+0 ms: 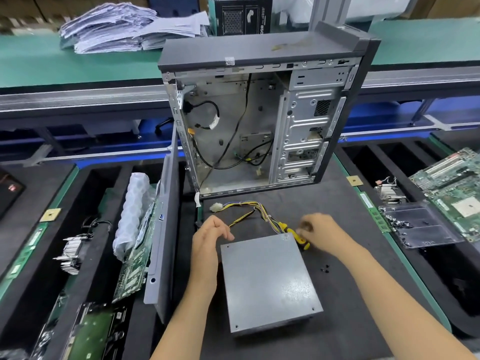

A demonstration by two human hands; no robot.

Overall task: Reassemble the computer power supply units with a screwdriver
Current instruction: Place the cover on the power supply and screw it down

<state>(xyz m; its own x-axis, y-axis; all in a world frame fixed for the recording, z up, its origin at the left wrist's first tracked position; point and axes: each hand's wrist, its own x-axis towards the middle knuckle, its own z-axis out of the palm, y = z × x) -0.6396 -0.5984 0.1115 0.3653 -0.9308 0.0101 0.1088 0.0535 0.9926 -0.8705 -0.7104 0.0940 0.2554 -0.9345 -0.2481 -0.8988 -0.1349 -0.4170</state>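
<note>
A grey power supply unit [270, 281] lies flat on the dark mat, its yellow and black cable bundle [249, 210] running away to a white connector [215, 207]. My left hand [207, 242] rests against the unit's far left edge, fingers loosely curled and holding nothing that I can see. At the unit's far right corner my right hand [320, 232] grips a yellow and black screwdriver [296, 235]. Three small black screws [324, 268] lie on the mat to the right of the unit.
An open, empty computer case [259, 120] stands upright just behind the unit. Its side panel [163, 229] leans on the left. Circuit boards, heatsinks and bubble wrap [132, 211] fill the left tray; a motherboard [452, 188] and a clear screw tray [420, 224] sit on the right.
</note>
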